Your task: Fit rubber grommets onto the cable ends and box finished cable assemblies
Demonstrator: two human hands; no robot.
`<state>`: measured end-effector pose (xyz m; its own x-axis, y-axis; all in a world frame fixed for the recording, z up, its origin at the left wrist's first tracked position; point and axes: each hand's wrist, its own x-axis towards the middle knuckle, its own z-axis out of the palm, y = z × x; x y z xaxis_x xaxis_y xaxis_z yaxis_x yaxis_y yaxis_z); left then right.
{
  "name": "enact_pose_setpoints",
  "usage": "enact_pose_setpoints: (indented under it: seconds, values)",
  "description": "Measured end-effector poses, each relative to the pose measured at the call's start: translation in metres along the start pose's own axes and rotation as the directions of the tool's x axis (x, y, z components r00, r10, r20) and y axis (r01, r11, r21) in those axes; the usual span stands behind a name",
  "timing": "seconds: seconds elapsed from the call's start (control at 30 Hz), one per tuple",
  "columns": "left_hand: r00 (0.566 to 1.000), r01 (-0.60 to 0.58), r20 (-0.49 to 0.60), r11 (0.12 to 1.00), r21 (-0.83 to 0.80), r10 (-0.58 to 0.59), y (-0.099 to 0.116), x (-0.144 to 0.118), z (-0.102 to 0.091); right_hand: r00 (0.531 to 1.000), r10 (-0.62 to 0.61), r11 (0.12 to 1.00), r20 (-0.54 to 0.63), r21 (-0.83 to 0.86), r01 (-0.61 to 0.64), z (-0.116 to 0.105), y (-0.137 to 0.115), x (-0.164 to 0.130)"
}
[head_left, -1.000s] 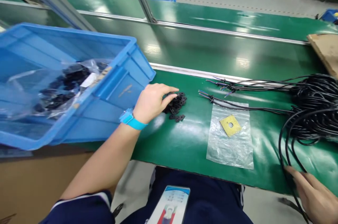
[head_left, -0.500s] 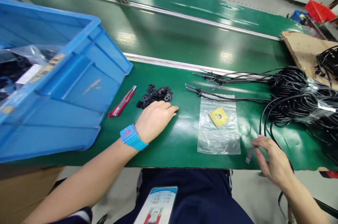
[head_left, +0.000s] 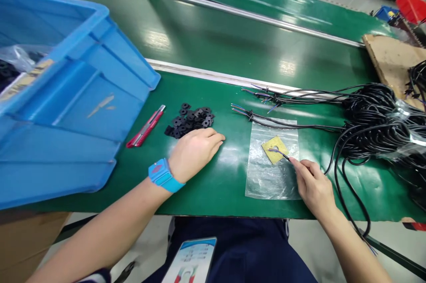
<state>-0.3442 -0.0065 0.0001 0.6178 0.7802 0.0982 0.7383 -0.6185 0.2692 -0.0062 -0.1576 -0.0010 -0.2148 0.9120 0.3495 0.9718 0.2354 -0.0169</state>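
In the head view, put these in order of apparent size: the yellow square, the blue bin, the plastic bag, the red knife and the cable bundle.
1. Blue bin
2. Cable bundle
3. Plastic bag
4. Yellow square and red knife: too alike in area to rank; the knife is longer, the square broader.

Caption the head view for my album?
Right grip holds a cable at the yellow pad, left grip by black parts.

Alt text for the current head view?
A person's right hand holds a black cable, its wires over a holed yellow square on or in a clear bag. The left hand is at a pile of small black parts, near a red cutter and blue bin; coiled cables lie at right.
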Motion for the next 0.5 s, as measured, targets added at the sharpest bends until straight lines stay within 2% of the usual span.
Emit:
enact_pose_setpoints:
  seconds: [0.13,0.23,0.37,0.5]
  values:
    - [0.997,-0.047,-0.076,0.965,-0.256,0.029,0.003,0.003,-0.001,1.0,-0.001,0.999,-0.017,-0.036,0.0,0.007,-0.006,0.003]
    - [0.989,-0.038,-0.146,0.91,-0.413,-0.025,0.006,0.004,-0.007,1.0,-0.018,0.997,-0.02,-0.072,0.016,0.008,-0.007,0.007]
    - [0.97,-0.031,-0.23,0.895,-0.445,-0.081,0.01,0.003,-0.013,0.995,-0.099,0.992,0.03,-0.069,0.101,0.002,-0.003,0.009]
    - [0.976,-0.048,-0.212,0.9,-0.433,-0.051,0.014,0.001,-0.016,0.99,-0.124,0.984,0.062,-0.12,0.131,-0.001,0.0,0.01]
